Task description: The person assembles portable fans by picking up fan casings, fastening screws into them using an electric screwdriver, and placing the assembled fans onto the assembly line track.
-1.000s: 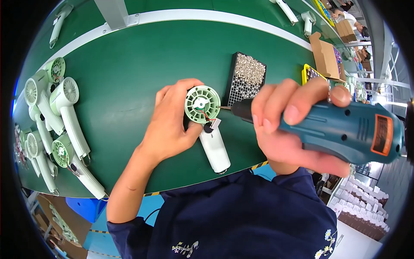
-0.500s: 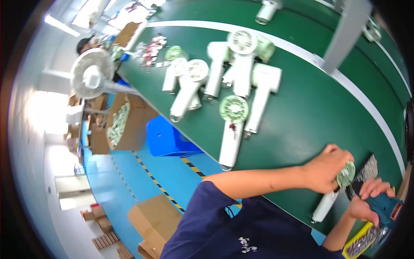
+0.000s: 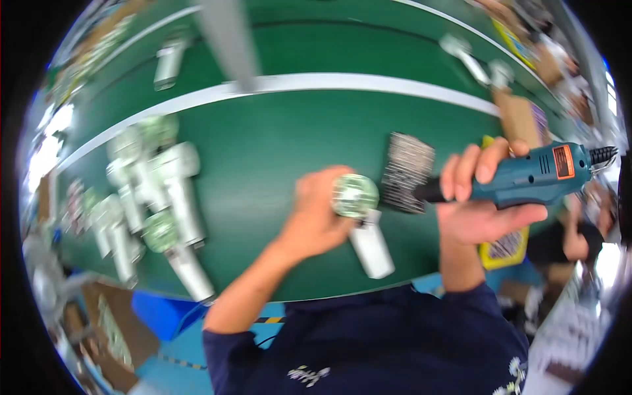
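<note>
My left hand [image 3: 317,212] is wrapped round the head of a handheld fan [image 3: 372,249], whose round pale-green face shows beside my fingers. The fan's white handle slants down toward the table's near edge. In my right hand [image 3: 486,214] is a teal electric screwdriver [image 3: 543,172], held about level with its dark front end pointing left. That end is over or beside the near right edge of a block of small metal pieces in rows, probably a screw tray [image 3: 409,164]; whether it touches cannot be told. The bit itself is not clear.
Several white and green handheld fans [image 3: 181,191] lie grouped on the green table [image 3: 276,145] at left. A white strip [image 3: 342,81] and a grey post [image 3: 230,46] stand beyond. A yellow-edged bin [image 3: 520,253] is at right, a blue bin [image 3: 164,313] below left. People are at far right.
The view has swung to the right, so the table and fans appear shifted left. Both hands keep hold of the fan and the screwdriver; the screwdriver's front end now lies by the metal pieces.
</note>
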Tool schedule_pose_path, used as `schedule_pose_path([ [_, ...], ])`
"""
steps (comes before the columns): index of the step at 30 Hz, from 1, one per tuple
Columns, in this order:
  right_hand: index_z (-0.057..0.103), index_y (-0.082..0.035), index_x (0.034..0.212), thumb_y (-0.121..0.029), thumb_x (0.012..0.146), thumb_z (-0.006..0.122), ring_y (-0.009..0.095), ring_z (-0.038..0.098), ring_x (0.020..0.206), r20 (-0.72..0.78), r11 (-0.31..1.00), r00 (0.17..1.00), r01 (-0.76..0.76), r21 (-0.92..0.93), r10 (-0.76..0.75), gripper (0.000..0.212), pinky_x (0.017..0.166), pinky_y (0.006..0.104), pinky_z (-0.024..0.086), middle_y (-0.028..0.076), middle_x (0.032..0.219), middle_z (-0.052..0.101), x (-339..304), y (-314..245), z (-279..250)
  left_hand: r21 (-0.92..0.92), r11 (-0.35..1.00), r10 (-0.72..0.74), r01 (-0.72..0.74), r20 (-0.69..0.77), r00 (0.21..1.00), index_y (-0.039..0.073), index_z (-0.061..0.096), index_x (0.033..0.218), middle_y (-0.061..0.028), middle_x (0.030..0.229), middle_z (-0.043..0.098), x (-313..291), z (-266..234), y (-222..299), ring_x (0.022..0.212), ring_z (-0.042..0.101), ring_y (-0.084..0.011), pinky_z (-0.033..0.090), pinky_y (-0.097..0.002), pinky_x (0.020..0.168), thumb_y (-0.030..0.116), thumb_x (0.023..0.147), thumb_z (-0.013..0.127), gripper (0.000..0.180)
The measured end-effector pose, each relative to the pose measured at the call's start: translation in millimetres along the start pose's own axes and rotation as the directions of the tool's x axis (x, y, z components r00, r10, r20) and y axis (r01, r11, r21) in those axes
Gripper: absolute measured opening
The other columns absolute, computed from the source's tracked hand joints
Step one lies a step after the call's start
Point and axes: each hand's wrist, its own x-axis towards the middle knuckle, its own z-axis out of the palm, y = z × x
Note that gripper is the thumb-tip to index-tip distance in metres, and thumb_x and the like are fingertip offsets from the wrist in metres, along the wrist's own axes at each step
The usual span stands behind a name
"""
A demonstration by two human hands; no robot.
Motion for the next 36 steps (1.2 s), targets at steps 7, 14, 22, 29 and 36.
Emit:
schedule_pose_path([
  [7,0.038,-0.017,0.132,-0.086,0.075,0.034,0.011,0.044,0.05,-0.074,0.937,0.994,0.051,-0.347,-0.081,0.089,0.042,0.0248,0.039,0.0,0.083,0.048,-30.4,14.2,-57.0,-0.025,0.997,-0.065,0.068,0.103,0.993,0.003,0.044,0.123,-0.015,0.119,0.055,10.7,4.1,4.9,0.113,0.049,-0.0355,0.027,-0.0434,0.105,0.006,0.068,0.06,0.057],
  [14,0.036,-0.018,0.137,-0.087,0.075,0.033,0.011,0.044,0.051,0.04,0.944,0.991,0.134,-0.301,-0.128,0.093,0.043,0.0246,0.04,0.0,0.087,0.048,-31.0,25.6,-68.8,-0.009,0.996,-0.086,0.087,0.08,0.993,0.002,0.044,0.123,-0.0143,0.12,0.055,6.0,7.8,5.8,0.111,0.051,-0.0324,0.028,-0.042,0.104,0.005,0.066,0.058,0.059],
  [22,0.038,-0.018,0.134,-0.087,0.074,0.033,0.011,0.043,0.05,0.022,0.929,0.994,0.109,-0.353,-0.108,0.092,0.043,0.0245,0.04,0.0,0.086,0.048,-29.5,31.0,-68.9,-0.022,0.998,-0.064,0.066,0.075,0.995,0.002,0.045,0.121,-0.0143,0.119,0.055,8.1,5.6,5.8,0.111,0.052,-0.0318,0.028,-0.0428,0.104,0.006,0.066,0.059,0.057],
  [29,0.039,-0.018,0.13,-0.086,0.071,0.041,0.012,0.045,0.049,0.148,0.912,0.989,0.059,-0.405,0.002,0.09,0.042,0.0256,0.041,0.001,0.082,0.047,-23.7,32.5,-65.6,-0.018,0.997,-0.071,0.073,0.062,0.996,0.002,0.046,0.121,-0.0143,0.118,0.056,8.6,4.0,5.8,0.111,0.052,-0.032,0.029,-0.0428,0.105,0.006,0.066,0.059,0.057],
  [36,0.04,-0.015,0.13,-0.085,0.074,0.043,0.013,0.046,0.051,0.108,0.955,0.99,0.114,-0.273,-0.087,0.09,0.042,0.0273,0.041,0.004,0.083,0.05,-18.1,23.7,-45.1,-0.029,0.997,-0.065,0.067,0.044,0.997,0.003,0.046,0.122,-0.0137,0.115,0.056,4.5,4.7,5.0,0.11,0.052,-0.0326,0.029,-0.0433,0.105,0.006,0.067,0.058,0.056],
])
